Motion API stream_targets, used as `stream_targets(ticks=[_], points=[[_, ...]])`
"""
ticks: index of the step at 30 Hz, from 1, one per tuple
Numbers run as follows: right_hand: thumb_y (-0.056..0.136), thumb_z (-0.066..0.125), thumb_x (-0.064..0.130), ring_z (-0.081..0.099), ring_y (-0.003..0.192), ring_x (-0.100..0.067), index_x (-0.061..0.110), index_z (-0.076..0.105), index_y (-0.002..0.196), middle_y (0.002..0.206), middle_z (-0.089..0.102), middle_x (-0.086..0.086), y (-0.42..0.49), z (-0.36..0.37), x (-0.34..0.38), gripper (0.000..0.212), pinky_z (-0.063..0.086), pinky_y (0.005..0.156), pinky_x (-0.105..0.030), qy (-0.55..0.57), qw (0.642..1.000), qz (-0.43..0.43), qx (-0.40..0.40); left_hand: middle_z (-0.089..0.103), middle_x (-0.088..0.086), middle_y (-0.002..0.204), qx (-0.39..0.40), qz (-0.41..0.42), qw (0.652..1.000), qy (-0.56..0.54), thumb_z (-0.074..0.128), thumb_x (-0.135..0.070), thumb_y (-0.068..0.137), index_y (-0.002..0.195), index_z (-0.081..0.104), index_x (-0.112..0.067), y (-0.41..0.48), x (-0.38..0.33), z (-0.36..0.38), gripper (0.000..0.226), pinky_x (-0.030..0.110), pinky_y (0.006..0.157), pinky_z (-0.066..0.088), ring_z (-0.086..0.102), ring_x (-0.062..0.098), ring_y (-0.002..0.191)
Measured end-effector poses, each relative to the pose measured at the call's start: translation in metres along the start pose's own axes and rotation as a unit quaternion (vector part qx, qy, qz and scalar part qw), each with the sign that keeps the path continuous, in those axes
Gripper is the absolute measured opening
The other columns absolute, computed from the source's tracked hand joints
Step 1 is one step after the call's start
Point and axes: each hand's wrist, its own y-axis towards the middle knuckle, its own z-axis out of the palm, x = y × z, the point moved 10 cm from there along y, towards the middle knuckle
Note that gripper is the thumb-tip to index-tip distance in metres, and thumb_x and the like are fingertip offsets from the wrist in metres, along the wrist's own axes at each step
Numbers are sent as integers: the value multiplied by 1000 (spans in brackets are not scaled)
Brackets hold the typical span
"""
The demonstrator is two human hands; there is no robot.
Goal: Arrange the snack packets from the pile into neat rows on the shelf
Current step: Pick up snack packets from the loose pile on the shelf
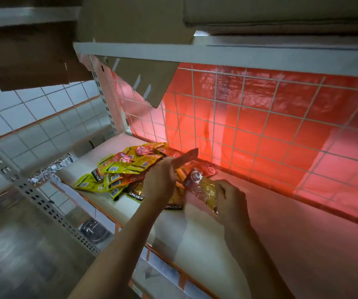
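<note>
On the shelf (pixel 217 244), back-left: packet pile (pixel 117 171), no rows yet. Left hand (pixel 158 182) pinches a red packet (pixel 190 156), right hand (pixel 231 198) grips a yellow packet (pixel 205 190). Light, floppy, slick foil; I'd take each by its sealed edge.

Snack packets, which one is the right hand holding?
The gold packet with the red end, right of the pile; the others lie heaped, bar a dark red packet in the left hand.

1. The left hand (pixel 158 180) covers the pile's (pixel 117 171) right side; its fingertips hide behind the red packet (pixel 190 155) it grips.
2. The right hand's (pixel 231 197) fingertips hide under the yellow packet (pixel 206 190) it holds.
3. Most packet print is blurred.
4. The floor (pixel 12 255) is blurred.
</note>
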Motion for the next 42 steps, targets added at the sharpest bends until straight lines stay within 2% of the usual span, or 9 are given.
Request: stream_targets(ticks=[3, 7, 13, 18, 25, 30, 34, 37, 42], points=[[92, 52, 14, 63, 86, -27, 16, 71, 94, 93, 72, -9, -23, -32, -24, 19, 42, 66, -30, 76, 995, 58, -41, 70, 18, 86, 28, -54, 994, -87, 37, -28, 94, 93, 66, -7, -24, -5, -1, 35, 40, 68, 47, 64, 39, 82], [90, 52, 17, 63, 80, -22, 17, 70, 94, 91, 71, -5, -60, -65, -43, 18, 47, 67, -32, 138, 984, 94, -64, 69, 18, 78, 126, -97, 961, -225, 49, -20, 92, 81, 66, -7, -79, -30, 19, 25, 39, 65, 49, 65, 38, 77], [94, 53, 12, 64, 89, -25, 7, 66, 108, 99, 68, -10, -132, -117, -76, 20, 51, 80, -39, 199, 965, 135, -109, 69, 18, 99, 215, -245, 845, -424, 59, -4, 90, 95, 62, -9, -169, -66, 41, 8, 49, 82, 56, 68, 34, 90], [93, 56, 18, 64, 82, -19, 17, 63, 103, 94, 67, -2, -192, -169, -101, 12, 49, 71, -33, 234, 949, 154, -144, 67, 15, 94, 285, -246, 769, -516, 59, 6, 87, 99, 58, -8, -232, -132, 40, 18, 44, 75, 57, 67, 32, 83], [85, 65, 8, 59, 75, -12, 27, 59, 88, 81, 63, 5, -255, -270, -136, 19, 46, 72, -32, 254, 922, 165, -243, 65, 24, 112, 365, -188, 774, -483, 64, 11, 80, 109, 59, 7, -283, -236, 51, 30, 46, 92, 52, 63, 35, 102], [84, 64, 9, 60, 89, -23, 15, 62, 99, 94, 66, -7, -296, -335, -174, 15, 49, 83, -44, 257, 900, 195, -292, 71, 12, 100, 402, -134, 759, -494, 70, 6, 77, 90, 67, -9, -322, -313, 67, 20, 38, 79, 58, 67, 29, 92], [83, 63, 11, 51, 70, -17, 11, 63, 85, 77, 61, -9, -325, -399, -199, 2, 42, 58, -30, 211, 897, 183, -342, 73, -2, 83, 415, -84, 775, -469, 73, -2, 78, 75, 69, -22, -356, -375, 84, 21, 37, 79, 57, 69, 22, 85], [84, 59, 6, 52, 71, -19, 0, 65, 91, 78, 61, -20, -341, -444, -224, 11, 41, 61, -31, 180, 903, 186, -343, 70, -4, 81, 417, -59, 786, -452, 73, -9, 80, 74, 65, -23, -382, -424, 99, 17, 29, 72, 57, 67, 10, 78], [81, 59, 1, 50, 64, -16, 4, 67, 84, 70, 60, -9, -368, -513, -261, 9, 37, 58, -31, 185, 903, 174, -347, 68, -15, 85, 432, 27, 798, -419, 70, -20, 85, 88, 70, -25, -431, -512, 113, 6, 14, 67, 49, 62, -4, 77]])
